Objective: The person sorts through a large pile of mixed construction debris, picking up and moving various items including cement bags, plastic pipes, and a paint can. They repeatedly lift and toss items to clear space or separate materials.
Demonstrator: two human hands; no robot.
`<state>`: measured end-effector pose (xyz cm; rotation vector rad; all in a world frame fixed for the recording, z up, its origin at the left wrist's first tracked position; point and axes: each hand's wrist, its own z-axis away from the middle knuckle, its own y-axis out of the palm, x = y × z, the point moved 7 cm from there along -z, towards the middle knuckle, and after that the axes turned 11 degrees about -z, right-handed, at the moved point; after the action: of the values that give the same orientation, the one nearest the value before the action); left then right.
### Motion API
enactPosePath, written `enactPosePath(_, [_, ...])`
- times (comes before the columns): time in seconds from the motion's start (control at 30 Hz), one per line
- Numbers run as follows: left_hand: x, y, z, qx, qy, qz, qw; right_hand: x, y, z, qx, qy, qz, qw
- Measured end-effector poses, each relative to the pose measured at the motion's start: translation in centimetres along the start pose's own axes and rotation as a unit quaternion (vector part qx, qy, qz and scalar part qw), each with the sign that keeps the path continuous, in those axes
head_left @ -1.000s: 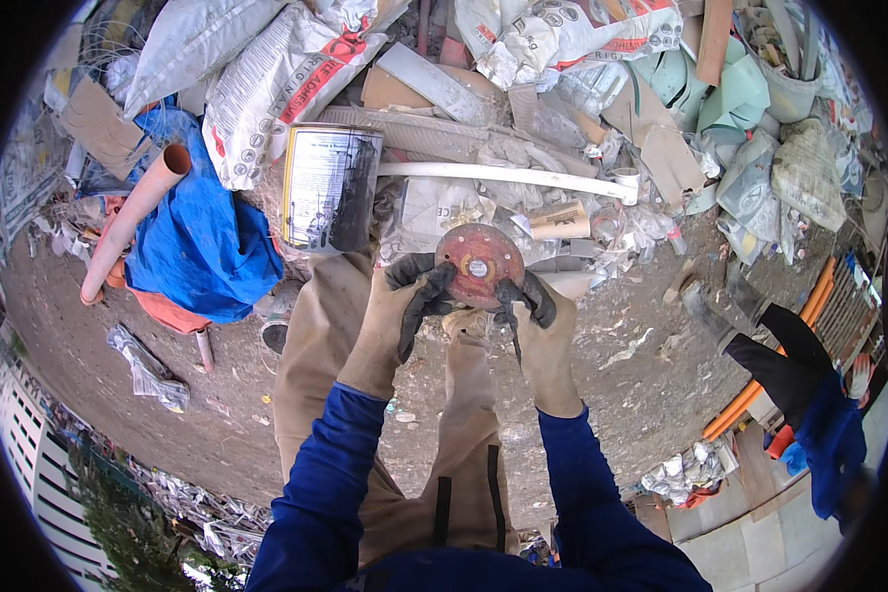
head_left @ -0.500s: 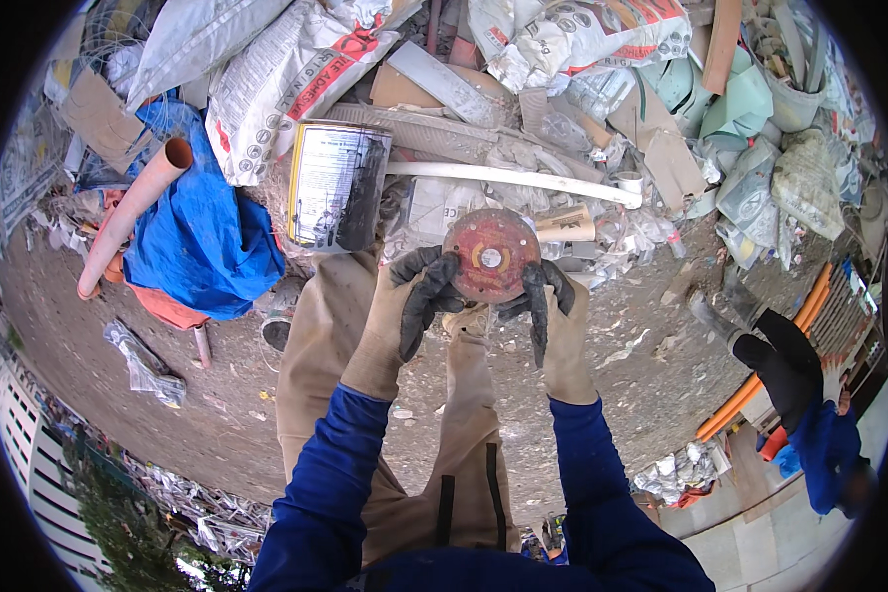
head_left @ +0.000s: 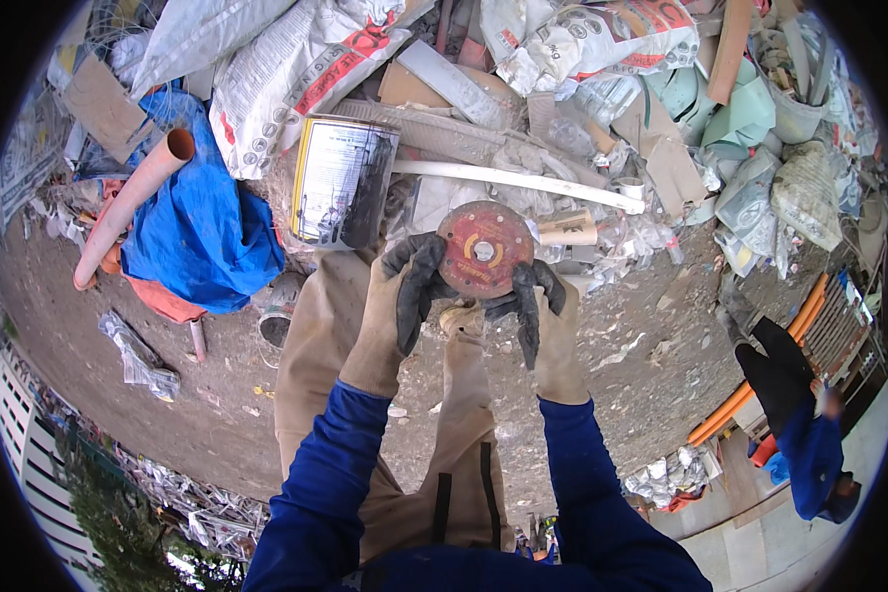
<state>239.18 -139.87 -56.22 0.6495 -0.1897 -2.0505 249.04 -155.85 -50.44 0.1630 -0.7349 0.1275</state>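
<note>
Head view: both gloved hands, left hand [head_left: 405, 311] and right hand [head_left: 541, 326], pinch a round reddish cutting disc [head_left: 483, 250] by its rim, held up between them. It looks thin, stiff, light and brittle; edge grips suit it best, away from its centre hole.

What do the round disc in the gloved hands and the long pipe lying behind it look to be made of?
The disc: probably metal, dull reddish-brown as if rusted or painted, with a pale hub at its centre and curved yellow marks. The long white pipe: likely plastic, smooth, matte and evenly white. Both hands, left and right, wear fabric gloves with dark coated fingers.
</note>
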Motion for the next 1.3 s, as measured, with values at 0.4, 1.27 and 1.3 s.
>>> enactPosePath(0.4, [-0.4, -0.3, -0.6, -0.006, 0.035, 0.021, 0.999, -0.6, -0.2, -2.3, 0.028, 0.039, -0.013, 0.999])
enactPosePath(1.27, [-0.8, -0.8, -0.9, 0.034, -0.029, -0.015, 0.999, -8.5, 2.5, 8.4, 0.057, -0.014, 0.283, 0.957])
enactPosePath(1.3, [-0.8, -0.8, -0.9, 0.039, -0.027, -0.014, 0.999, -8.7, 2.5, 8.5, 0.057, -0.015, 0.301, 0.952])
